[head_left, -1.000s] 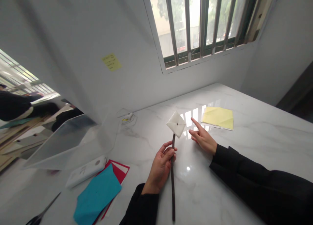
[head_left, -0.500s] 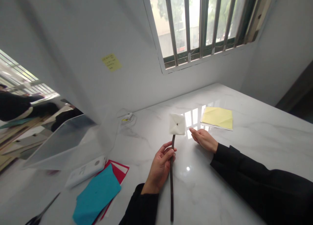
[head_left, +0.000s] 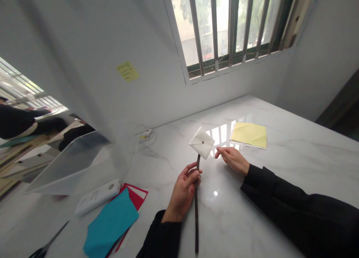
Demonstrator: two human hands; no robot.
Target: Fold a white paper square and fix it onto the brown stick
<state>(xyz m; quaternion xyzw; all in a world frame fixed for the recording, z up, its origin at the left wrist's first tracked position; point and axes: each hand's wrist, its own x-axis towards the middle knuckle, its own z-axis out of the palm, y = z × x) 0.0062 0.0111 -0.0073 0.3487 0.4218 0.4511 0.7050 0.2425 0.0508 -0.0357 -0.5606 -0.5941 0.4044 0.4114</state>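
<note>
The left hand (head_left: 181, 196) is closed, thumb and fingers pinching the dark stick (head_left: 196, 216), whose long axis points to the far edge of the table (head_left: 286, 164) — the white pinned square (head_left: 202, 143) sits at that end, beyond the left hand; the right hand (head_left: 233, 159), loosely half curled and seemingly empty, is nearer it, just apart toward the table's right edge
</note>
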